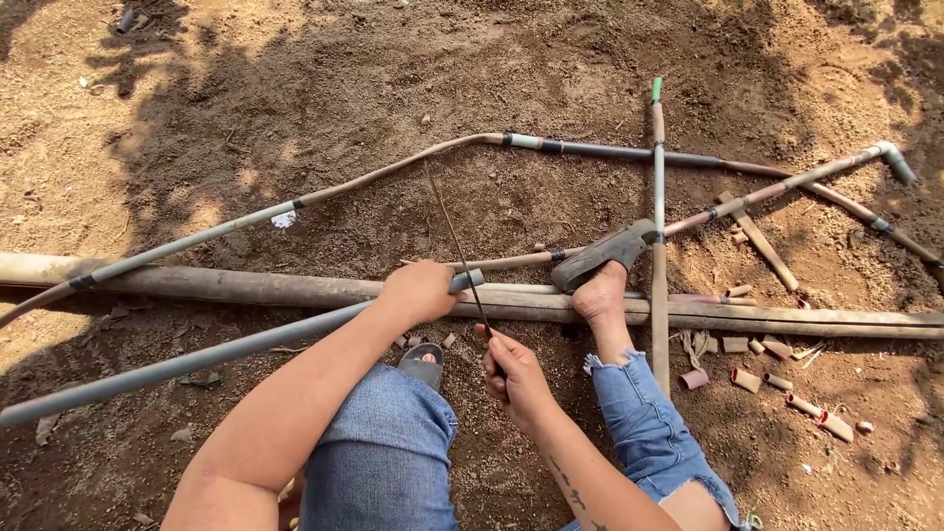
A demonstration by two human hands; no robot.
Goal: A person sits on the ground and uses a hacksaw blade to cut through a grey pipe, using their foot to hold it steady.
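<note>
My left hand [421, 290] grips a grey plastic pipe [197, 359] near its cut end, pressing it onto a thick dusty pipe [246, 287] that lies across the ground. My right hand [513, 374] holds the lower end of a thin dark saw blade [454, 241], which slants up across the grey pipe's end just right of my left hand. My knees in blue jeans frame the hands. My right foot in a grey sandal [602, 256] rests on the thick pipe.
Long thin dirty pipes [393, 167] with joints arc over the brown soil beyond. An upright pipe with a green tip [657, 197] crosses them. Several short reddish pipe offcuts [767, 369] lie scattered at the right. An elbow fitting [893, 157] is far right.
</note>
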